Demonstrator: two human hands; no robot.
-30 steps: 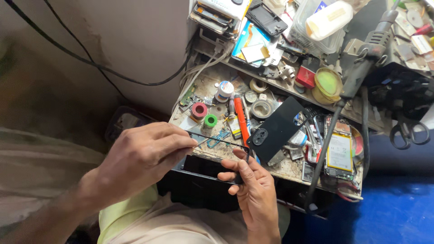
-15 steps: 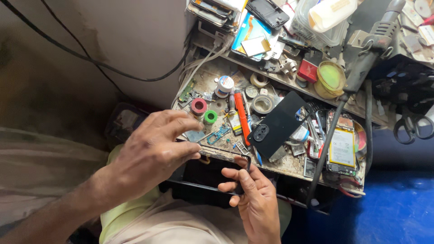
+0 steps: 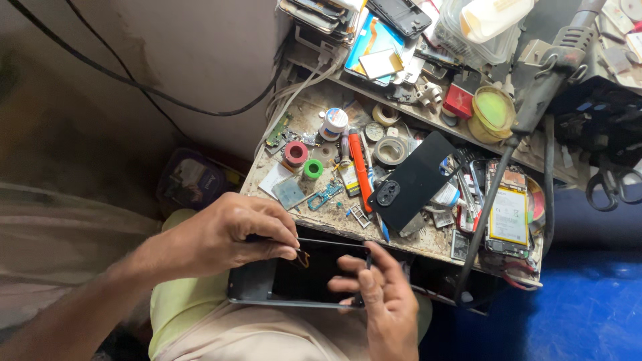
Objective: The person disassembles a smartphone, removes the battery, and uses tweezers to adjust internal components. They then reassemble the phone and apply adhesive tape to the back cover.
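Both hands [image 3: 227, 237] [image 3: 381, 301] hide phone [image 3: 301, 281] edges.

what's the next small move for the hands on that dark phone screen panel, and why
Probably lift the left hand gently: its fingertips pinch a small orange-brown flex strip on the dark rectangular phone screen panel, while the right hand steadies its right edge.

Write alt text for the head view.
Two hands hold a dark phone frame over the lap: the left hand pinches its top edge, the right hand steadies its right end. Beyond, a cluttered workbench bears a black phone back cover and an orange-handled tool.
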